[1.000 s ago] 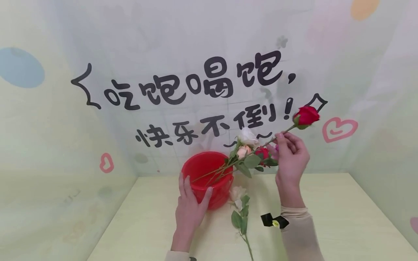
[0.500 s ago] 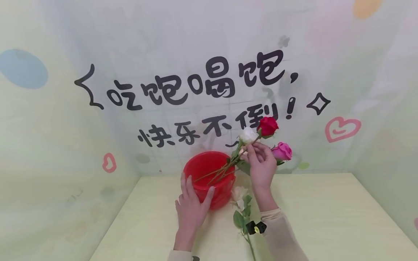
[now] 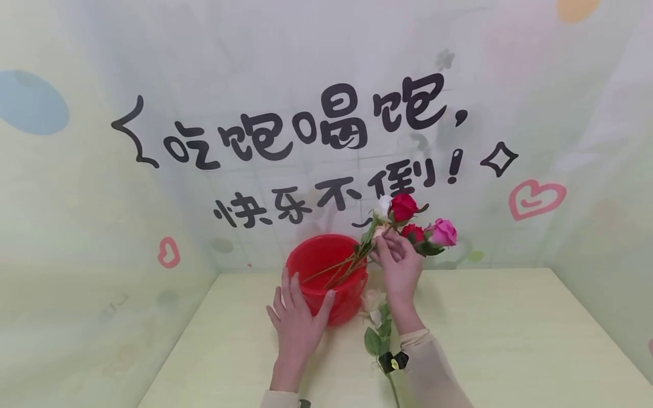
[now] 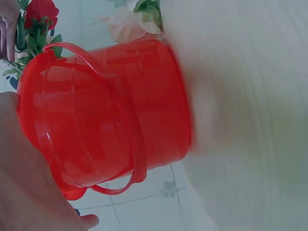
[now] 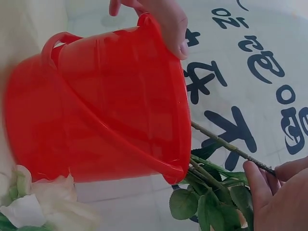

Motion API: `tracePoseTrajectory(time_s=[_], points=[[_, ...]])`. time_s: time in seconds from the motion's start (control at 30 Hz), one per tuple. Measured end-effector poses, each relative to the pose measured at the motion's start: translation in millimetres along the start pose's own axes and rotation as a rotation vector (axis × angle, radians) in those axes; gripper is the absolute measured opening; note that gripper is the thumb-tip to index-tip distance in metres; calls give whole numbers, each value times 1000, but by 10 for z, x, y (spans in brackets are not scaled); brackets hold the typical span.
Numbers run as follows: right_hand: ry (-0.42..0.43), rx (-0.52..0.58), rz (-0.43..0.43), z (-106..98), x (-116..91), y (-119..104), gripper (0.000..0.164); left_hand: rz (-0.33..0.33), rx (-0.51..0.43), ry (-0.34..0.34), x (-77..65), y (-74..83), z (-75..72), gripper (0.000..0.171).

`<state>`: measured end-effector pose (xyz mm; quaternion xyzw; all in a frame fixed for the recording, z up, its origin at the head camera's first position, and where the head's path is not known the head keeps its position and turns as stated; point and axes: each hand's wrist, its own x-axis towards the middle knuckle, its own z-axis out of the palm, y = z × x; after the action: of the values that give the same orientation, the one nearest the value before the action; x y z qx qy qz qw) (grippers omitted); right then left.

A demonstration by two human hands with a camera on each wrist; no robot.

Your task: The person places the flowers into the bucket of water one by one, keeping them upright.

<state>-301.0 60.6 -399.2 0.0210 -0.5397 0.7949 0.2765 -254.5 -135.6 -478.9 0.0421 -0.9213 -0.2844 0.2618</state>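
Observation:
A red plastic bucket [image 3: 347, 303] stands on the table with several flower stems leaning out over its right rim. My left hand [image 3: 298, 328] holds its near left rim, the thumb at the front and two fingers at the left side. My right hand [image 3: 400, 269] pinches the stem [image 5: 236, 150] of a red rose [image 3: 403, 207]; in the right wrist view that stem runs down past the bucket's rim. Around it are a white rose [image 3: 382, 206], another red rose [image 3: 412, 233] and a pink rose [image 3: 442, 232]. The fingers partly hide a peach rose [image 3: 380, 231].
A cream rose [image 3: 373, 300] with a leafy stem lies on the pale table [image 3: 515, 340], right of the bucket, its stem partly behind my right wrist. The bucket's handle [image 4: 137, 144] hangs down its side. A printed backdrop [image 3: 285, 62] with black lettering rises behind.
My right hand has moved left and down with the red rose, bringing its bloom in among the other flowers. My left hand stays at the bucket, two of its fingers now spread off it.

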Motion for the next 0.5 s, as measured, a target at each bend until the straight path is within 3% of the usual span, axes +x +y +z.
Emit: tracePoseTrajectory(time_s=[0.33,0.5], points=[[-41,-18,-44,14,-102,-54,25,0,-16,-17,-6,12,-54,100],[-55,-22,5,19,-159,-3,27,5,-28,6,-12,-8,-12,100]])
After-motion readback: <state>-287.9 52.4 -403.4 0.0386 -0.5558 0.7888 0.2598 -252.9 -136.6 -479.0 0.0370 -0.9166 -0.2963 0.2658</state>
